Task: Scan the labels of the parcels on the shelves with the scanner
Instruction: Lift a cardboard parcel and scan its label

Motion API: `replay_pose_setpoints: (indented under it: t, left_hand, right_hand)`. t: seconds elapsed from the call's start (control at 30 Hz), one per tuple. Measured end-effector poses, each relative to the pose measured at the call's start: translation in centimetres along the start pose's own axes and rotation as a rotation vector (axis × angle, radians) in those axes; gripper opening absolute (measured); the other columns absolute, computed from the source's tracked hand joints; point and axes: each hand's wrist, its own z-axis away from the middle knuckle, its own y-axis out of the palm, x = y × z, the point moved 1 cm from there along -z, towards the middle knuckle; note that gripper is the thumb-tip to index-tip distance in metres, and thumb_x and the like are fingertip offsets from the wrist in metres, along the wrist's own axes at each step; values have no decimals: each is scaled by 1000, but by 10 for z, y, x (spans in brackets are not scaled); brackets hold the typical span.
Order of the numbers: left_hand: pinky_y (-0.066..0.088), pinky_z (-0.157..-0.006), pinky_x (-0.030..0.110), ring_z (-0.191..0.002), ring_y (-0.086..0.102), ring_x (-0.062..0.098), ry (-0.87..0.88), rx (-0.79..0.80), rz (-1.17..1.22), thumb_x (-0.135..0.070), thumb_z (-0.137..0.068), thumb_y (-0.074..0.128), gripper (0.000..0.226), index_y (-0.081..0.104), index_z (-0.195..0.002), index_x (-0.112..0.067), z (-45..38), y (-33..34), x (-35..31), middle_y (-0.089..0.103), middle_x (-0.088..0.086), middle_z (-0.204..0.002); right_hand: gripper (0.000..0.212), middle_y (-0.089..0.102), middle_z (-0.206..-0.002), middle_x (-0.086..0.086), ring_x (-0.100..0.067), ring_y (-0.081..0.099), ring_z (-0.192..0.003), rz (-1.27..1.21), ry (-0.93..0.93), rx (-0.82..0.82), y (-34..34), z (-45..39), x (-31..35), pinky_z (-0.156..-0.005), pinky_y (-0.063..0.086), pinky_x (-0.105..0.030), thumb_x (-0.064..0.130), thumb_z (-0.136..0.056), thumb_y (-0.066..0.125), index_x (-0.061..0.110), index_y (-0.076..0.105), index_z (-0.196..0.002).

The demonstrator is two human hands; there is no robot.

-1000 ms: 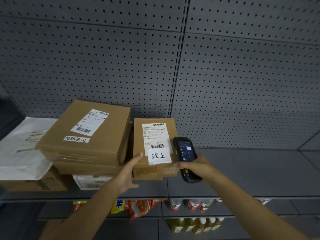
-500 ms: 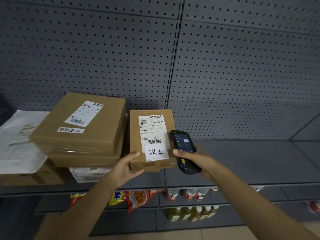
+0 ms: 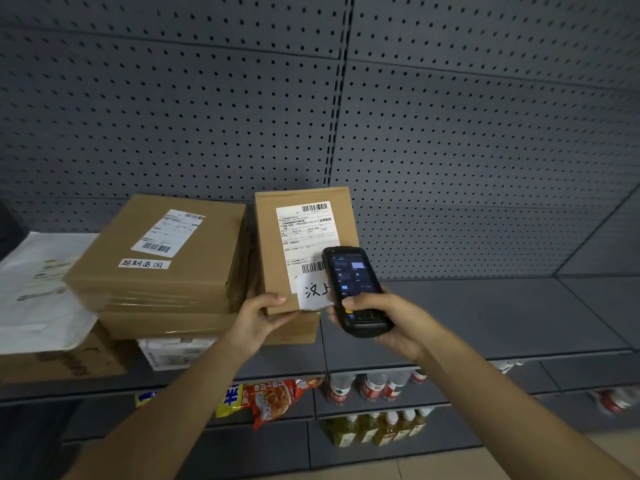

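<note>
I see left grip (image 3: pixel 258 315) holding tilted parcel (image 3: pixel 304 244); right grip (image 3: pixel 384 320), at 3 o'clock, clasps scanner (image 3: pixel 356 289) over label (image 3: pixel 306 240).

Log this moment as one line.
left hand: tilts small brown cardboard parcel | right hand: aims black handheld scanner at label

left hand (image 3: pixel 258 318) tilting parcel (image 3: pixel 304 247), right hand (image 3: pixel 388 322) gripping scanner (image 3: pixel 355 289)

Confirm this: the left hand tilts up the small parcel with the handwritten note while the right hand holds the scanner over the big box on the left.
Not quite. In the head view the right hand holds the scanner over the small parcel that the left hand tilts up, not over the big box.
</note>
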Motion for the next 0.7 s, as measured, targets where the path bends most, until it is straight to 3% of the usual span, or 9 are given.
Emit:
replay_pose_setpoints:
  t: [0.13,0.2,0.27,0.3,0.37,0.47,0.57,0.7]
  left_hand:
    - [45,-103,53,-106,61,29,64,67,-122,1,-71,59,37,82,-83,-26,4,19,-19,76,4,-92]
    - [51,-96,50,-100,67,26,112,84,-187,3,-74,60,47,77,-102,-30,1,24,-30,77,3,-96]
    - [54,-92,48,-108,67,29,151,80,-233,-3,-65,70,84,47,-141,-28,-7,24,-41,69,10,-121]
    - [51,-96,51,-115,63,31,146,86,-257,-8,-58,76,103,34,-149,-32,-10,25,-47,62,14,-131]
    - [47,-100,53,-120,58,34,149,103,-289,-13,-48,81,119,26,-151,-37,-13,30,-58,54,15,-140]
    - [50,-94,45,-113,60,28,187,121,-318,-14,-46,79,120,25,-150,-40,-11,42,-71,57,11,-135]
    - [46,-98,48,-108,61,26,215,118,-342,-15,-46,78,120,24,-151,-41,-10,48,-76,58,12,-134]
    - [50,-85,38,-101,61,24,232,105,-345,-15,-44,78,125,21,-152,-40,-12,57,-76,61,6,-124]
  right_hand:
    - [48,69,-110,-21,-29,70,-90,-17,-17,51,20,25,9,-93,52,-37,-2,-70,66,-6,59,-118]
    - [51,69,-109,-23,-29,71,-89,-21,-8,51,27,37,13,-91,54,-35,-1,-70,66,-11,58,-119]
    - [49,69,-106,-24,-31,69,-91,-34,-4,49,34,47,16,-93,53,-37,0,-69,67,-12,59,-116]
    - [45,70,-104,-24,-32,68,-93,-30,-5,47,38,52,19,-94,51,-39,0,-69,67,-10,61,-112]
    - [41,71,-100,-23,-32,68,-92,-21,-6,41,46,62,24,-94,50,-39,-1,-68,68,-7,62,-108]
    - [43,70,-97,-24,-31,70,-86,-66,-12,52,52,74,34,-87,55,-37,-5,-69,66,-11,59,-111]
    - [48,68,-99,-27,-32,71,-81,-99,-31,68,54,85,43,-75,61,-36,-12,-73,63,-14,53,-120]
    - [43,70,-92,-26,-32,71,-76,-87,-35,73,55,93,54,-74,60,-37,-14,-72,62,-13,55,-114]
